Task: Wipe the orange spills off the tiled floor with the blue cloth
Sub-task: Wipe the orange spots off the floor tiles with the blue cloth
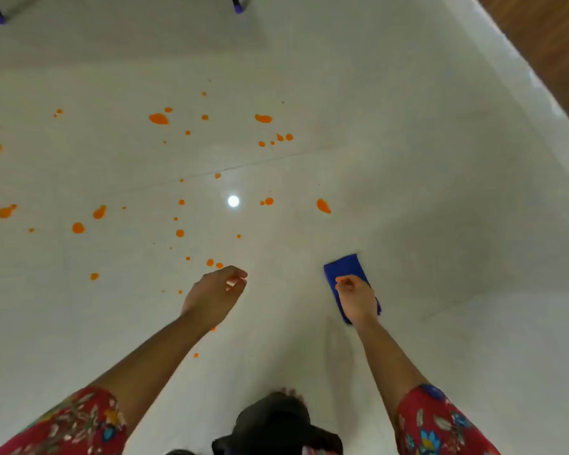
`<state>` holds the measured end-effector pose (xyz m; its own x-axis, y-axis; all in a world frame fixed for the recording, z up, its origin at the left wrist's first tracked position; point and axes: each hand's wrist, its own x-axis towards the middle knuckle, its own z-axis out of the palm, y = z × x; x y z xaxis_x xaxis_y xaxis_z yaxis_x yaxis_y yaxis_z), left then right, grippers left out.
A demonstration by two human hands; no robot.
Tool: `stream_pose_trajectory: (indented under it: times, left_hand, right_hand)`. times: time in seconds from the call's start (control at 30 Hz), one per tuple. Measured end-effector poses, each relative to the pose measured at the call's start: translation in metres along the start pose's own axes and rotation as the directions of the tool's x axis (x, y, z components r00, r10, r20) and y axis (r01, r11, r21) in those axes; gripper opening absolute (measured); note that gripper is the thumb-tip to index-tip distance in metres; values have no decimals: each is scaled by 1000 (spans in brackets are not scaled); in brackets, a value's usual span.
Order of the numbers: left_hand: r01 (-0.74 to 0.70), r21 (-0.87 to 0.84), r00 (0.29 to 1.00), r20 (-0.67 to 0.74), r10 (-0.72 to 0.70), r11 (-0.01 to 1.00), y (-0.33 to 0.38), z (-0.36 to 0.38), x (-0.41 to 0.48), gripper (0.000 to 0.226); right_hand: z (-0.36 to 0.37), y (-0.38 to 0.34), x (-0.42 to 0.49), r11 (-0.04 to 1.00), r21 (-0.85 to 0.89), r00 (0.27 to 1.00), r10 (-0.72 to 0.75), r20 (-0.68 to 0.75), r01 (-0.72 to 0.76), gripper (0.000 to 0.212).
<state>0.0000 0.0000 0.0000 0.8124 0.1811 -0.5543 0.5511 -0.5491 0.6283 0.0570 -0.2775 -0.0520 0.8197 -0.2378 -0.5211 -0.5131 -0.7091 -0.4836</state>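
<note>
While orange spills (158,118) dot floor (408,142) | right hand (357,298) over blue cloth (344,267), grip unclear | left hand (216,295) loosely curled, empty

**Colours on the floor and on you**

You are looking at a glossy off-white tiled floor (408,159) dotted with bright orange spills (158,118). Your cloth (344,266) is a solid deep blue. Your sleeves (437,421) are red with a floral print in cream, blue and yellow. The chair feet (238,8) are purple on black legs; the wall strip (555,44) is wood brown.
</note>
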Motion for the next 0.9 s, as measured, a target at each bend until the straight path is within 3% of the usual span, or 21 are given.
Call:
stream_pose_trajectory:
  times: [0.13,0.27,0.33,0.47,0.53,0.63,0.73,0.83,0.9]
  left_hand:
    - [-73,10,996,58,72,997,-36,48,52,14]
    - [-100,-100,988,108,111,990,-67,82,81,12]
    - [-105,-142,987,103,120,984,-74,87,87,17]
    - [-91,-253,989,89,117,963,-81,89,88,22]
    - [-67,-324,991,91,102,944,-80,85,81,23]
    - [-21,-393,991,112,71,919,-75,79,68,24]
    - [-25,-430,985,142,95,902,-71,69,53,26]
    - [-28,-461,988,125,95,887,-76,60,44,25]
    - [-27,-485,996,64,66,874,-83,59,40,26]
  right_hand:
    - [51,45,48,995,-100,994,-37,-106,26,29]
    - [86,96,82,914,-401,974,-143,-174,62,49]
    - [94,105,92,879,-468,954,-208,-217,85,57]
    - [107,110,108,852,-507,892,-324,-315,131,42]
    - [107,106,108,899,-401,882,-326,-341,177,29]
    - [103,89,91,983,53,904,-140,-403,176,25]
    - [103,61,61,894,408,948,-52,-313,184,15]
    - [101,21,24,713,695,995,-76,-57,95,18]
    - [100,-3,5,638,770,979,-161,123,8,21]
